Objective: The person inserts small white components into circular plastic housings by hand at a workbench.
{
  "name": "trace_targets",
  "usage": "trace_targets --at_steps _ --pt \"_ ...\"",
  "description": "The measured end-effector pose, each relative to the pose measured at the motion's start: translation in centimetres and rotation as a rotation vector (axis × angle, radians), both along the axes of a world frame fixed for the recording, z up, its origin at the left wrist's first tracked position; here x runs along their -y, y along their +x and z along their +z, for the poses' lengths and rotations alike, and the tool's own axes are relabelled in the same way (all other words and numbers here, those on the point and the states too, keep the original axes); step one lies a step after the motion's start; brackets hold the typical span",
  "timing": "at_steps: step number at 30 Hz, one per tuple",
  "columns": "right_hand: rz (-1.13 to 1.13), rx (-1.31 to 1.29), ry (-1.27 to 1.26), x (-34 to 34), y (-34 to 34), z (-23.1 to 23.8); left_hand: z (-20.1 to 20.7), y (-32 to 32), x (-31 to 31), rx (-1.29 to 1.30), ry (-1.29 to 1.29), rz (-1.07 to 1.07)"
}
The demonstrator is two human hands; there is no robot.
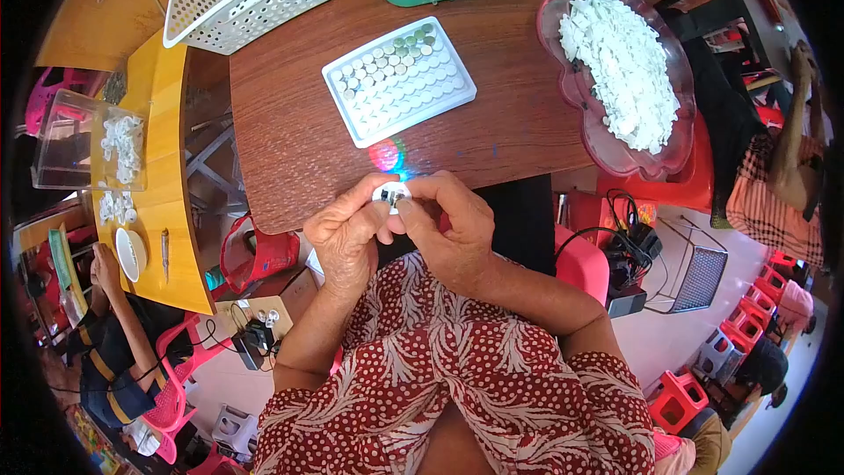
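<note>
Disc [393,186], white and round, is held near the front edge of a brown table [290,114]; left hand [345,229] and right hand [452,227] each pinch it between thumb and fingers. Coloured light [387,156] glows just beyond. Farther off, a white tray [418,118] holds round metallic pieces [369,69]; at right, a scalloped bowl [563,75] is heaped with small white parts [622,70].

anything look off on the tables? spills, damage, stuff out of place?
A red-and-blue glow on the brown table, between the tray and the held white part: odd against plain brown. Also, loose clear pieces on the yellow table lie outside the clear box. No obvious damage.
</note>
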State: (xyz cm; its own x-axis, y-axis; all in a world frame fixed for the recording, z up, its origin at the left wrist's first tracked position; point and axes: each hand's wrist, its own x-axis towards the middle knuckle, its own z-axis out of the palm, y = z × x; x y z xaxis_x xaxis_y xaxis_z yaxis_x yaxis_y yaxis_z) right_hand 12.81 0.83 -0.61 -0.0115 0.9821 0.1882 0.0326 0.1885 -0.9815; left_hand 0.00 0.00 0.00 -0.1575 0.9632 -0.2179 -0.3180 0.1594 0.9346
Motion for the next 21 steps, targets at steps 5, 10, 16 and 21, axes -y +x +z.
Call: trace_targets --at_steps 5,10,16,21 --pt "-0.017 0.031 0.027 -0.14 0.26 -0.15 0.07 -0.03 -0.56 0.124 -0.039 -0.043" --pt "0.003 0.016 0.011 -0.41 0.5 0.27 0.27 -0.13 -0.61 0.162 -0.041 -0.072" --pt "0.01 -0.018 0.015 -0.42 0.29 0.0 0.72 0.03 -0.46 0.119 0.016 -0.062" --pt "0.007 -0.008 0.026 -0.21 0.07 -0.28 0.75 -0.16 -0.44 0.065 -0.005 -0.035"
